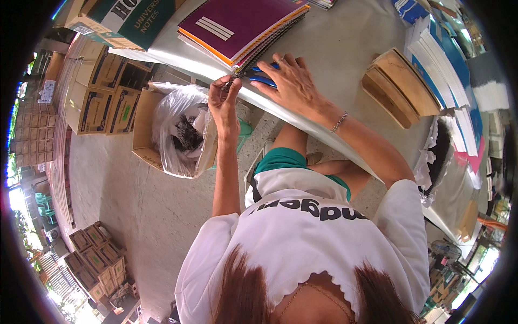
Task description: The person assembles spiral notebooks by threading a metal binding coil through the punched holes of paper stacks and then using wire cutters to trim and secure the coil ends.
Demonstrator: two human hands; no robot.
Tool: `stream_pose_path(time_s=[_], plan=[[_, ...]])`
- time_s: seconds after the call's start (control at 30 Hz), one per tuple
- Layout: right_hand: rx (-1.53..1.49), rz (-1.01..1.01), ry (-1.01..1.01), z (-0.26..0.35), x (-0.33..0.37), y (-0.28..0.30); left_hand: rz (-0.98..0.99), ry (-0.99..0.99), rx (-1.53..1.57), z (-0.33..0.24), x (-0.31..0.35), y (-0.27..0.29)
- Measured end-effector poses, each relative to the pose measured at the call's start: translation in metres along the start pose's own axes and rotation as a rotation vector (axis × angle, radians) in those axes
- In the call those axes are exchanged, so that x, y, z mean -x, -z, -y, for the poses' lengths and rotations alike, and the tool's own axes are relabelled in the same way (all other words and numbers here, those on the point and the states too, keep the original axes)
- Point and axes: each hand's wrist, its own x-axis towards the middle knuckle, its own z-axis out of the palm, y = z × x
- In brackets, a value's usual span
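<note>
A stack of spiral notebooks with a purple cover (259, 21) lies near the table's edge, its black spiral coil (280, 39) along the right side. At the stack's near corner my left hand (223, 102) is closed in a pinch around the coil's end. My right hand (295, 83) is closed around a pair of blue-handled pliers (263, 80), just right of my left fingertips. The pliers' jaws point toward that coil end, and my fingers partly hide them. Whether the jaws touch the wire, I cannot tell.
Below the table edge at left stands an open carton (145, 135) lined with clear plastic, dark scraps inside. A green box (135, 24) sits at the table's far left. Brown wooden blocks (399, 86) and stacked blue-covered books (440, 59) stand at right. Cartons (105, 92) are piled on the floor.
</note>
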Motion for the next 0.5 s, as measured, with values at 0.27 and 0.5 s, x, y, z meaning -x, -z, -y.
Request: stream_pose_path(time_s=[0.27,0.5], plan=[[-0.142,0.222,-0.081,0.0,-0.007,0.003,-0.011,0.001,0.0,0.002,0.001,0.001],[-0.05,0.051,-0.083,-0.012,0.008,0.006,-0.04,0.094,0.272,-0.002,0.003,0.0]])
